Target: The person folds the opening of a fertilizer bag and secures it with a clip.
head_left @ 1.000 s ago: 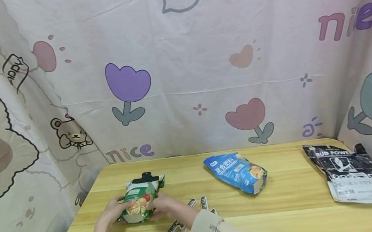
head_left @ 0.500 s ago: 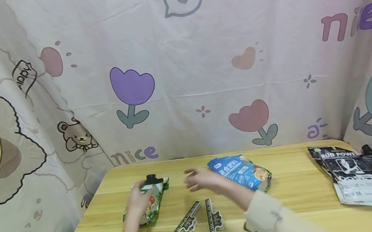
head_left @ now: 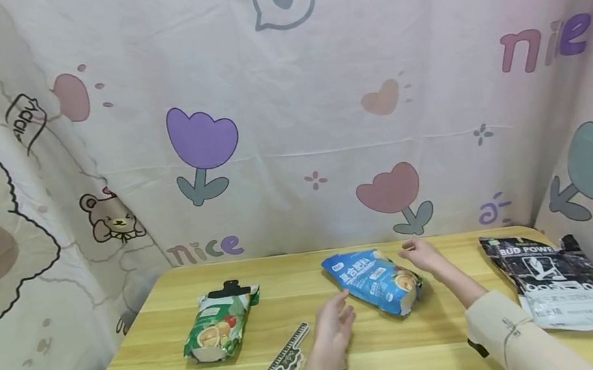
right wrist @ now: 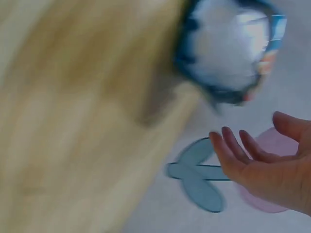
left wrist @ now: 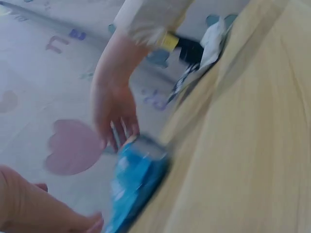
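A blue fertilizer bag [head_left: 370,281] lies flat on the table between my two hands. My left hand [head_left: 333,324] is off its near left corner, fingers relaxed and holding nothing. On the far right side my right hand [head_left: 422,255] hovers beside the bag with loosely bent fingers. In the right wrist view, a gap shows between that hand [right wrist: 272,170] and the bag's pale bottom [right wrist: 226,48]. The left wrist view has the blue bag [left wrist: 136,177] below the right hand's fingertips [left wrist: 116,141].
A green bag [head_left: 217,328] with a black clip [head_left: 231,289] across its top lies at the left. A piano-key clip [head_left: 282,358] sits front centre; another is mostly hidden under my left arm. A black-and-white bag [head_left: 554,282] lies at the right, before a printed curtain [head_left: 272,116].
Both hands have left the green bag, which now lies with the black clip on it. They have moved right, to either side of the blue bag.
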